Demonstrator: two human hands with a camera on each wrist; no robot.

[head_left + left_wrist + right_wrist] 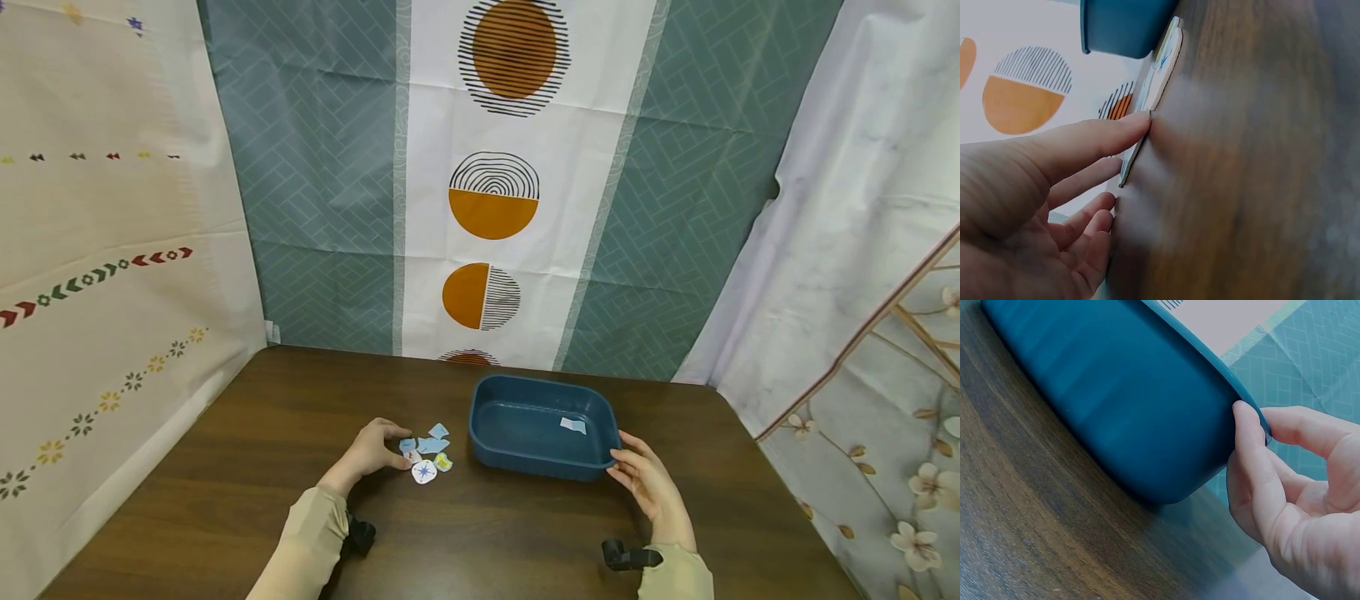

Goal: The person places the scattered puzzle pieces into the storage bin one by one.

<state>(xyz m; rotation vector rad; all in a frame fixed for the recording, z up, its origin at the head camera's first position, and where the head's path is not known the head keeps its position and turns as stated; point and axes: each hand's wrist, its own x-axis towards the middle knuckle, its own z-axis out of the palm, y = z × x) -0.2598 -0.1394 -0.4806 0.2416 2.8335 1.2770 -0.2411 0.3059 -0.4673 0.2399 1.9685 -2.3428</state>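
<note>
My left hand [367, 452] rests at the left side of a loose group of flat printed pieces. Its thumb and index finger touch the edge of a pale piece [412, 457], and the other fingers lie loosely bent. Around it are a round white piece with a blue compass star [423, 472], a yellow-green piece [443, 462] and light blue pieces [432, 446]. In the left wrist view the pieces [1165, 65] look thin, with a pale cut edge. My right hand [651, 485] pinches the rim of a dark blue bin [525, 461] at its near right corner.
A small light-blue-and-white piece [573, 425] lies inside the bin, toward its right. The brown wooden table [480, 533] reaches back to a patterned curtain [330, 208]. More curtains hang along the left and right sides.
</note>
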